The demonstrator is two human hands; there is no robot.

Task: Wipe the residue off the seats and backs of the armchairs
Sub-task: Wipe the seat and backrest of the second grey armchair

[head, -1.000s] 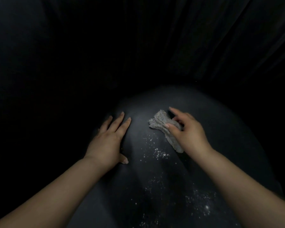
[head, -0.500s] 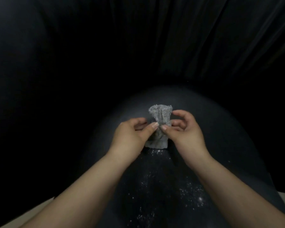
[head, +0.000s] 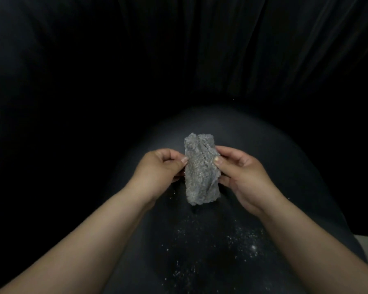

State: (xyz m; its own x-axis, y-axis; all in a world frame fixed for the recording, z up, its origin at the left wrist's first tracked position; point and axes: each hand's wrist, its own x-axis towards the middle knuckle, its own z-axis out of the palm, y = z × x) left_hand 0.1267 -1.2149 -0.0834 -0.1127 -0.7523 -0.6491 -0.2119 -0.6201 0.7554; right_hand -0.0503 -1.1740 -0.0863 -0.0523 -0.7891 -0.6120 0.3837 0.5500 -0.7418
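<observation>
You are not far along yet. The seat (head: pixel 263 158) under your hands has a lot of white specks (head: pixel 240 240) on it. They lie close to you, between your arms, and more sit lower down near the bottom of the view. The part of the seat farther away, past the cloth, looks clean, with no specks that you can see. So I think some wiping may be done there, but the near part is left to do. The back (head: pixel 221 49) of the chair is very dark. You cannot tell if it has specks on it or not. Only this one chair shows, so any other chairs are left too.

You are not wiping right now. You hold the cloth (head: pixel 201 170) up off the seat, in the middle of the view, between both hands. Your left hand (head: pixel 160 166) pinches its left edge with thumb and curled fingers. Your right hand (head: pixel 239 169) pinches its right edge the same way. It looks like you are fixing or folding the cloth before you wipe again.

The cloth is small and grey. It looks rough and fuzzy, like a towel. It is bunched and folded into a tall, narrow shape, with its bottom end hanging down just above the specks. It looks soft and floppy, so it should bend easily.
</observation>
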